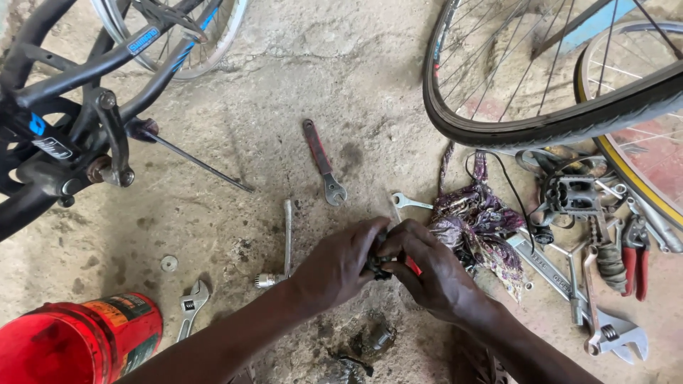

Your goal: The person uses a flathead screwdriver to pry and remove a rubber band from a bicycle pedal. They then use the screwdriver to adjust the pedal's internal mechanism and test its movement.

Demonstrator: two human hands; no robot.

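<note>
My left hand (340,262) and my right hand (430,269) meet over the concrete floor, fingers closed together on a small dark greasy metal part (379,264). A bit of red shows under my right fingers; what it belongs to is hidden. Most of the part is covered by my fingertips. A thin flat spanner (410,203) lies just beyond my hands. A socket tool with a long shaft (284,245) lies to the left of my left hand.
A red-handled spanner (321,161) lies further ahead. A patterned purple rag (478,226), pedal (573,195), wrenches (562,274) and red pliers (635,257) crowd the right. Bicycle wheels (541,128) stand at top right, a black bike frame (71,121) at left, a red tub (78,341) and a small adjustable wrench (191,304) at bottom left.
</note>
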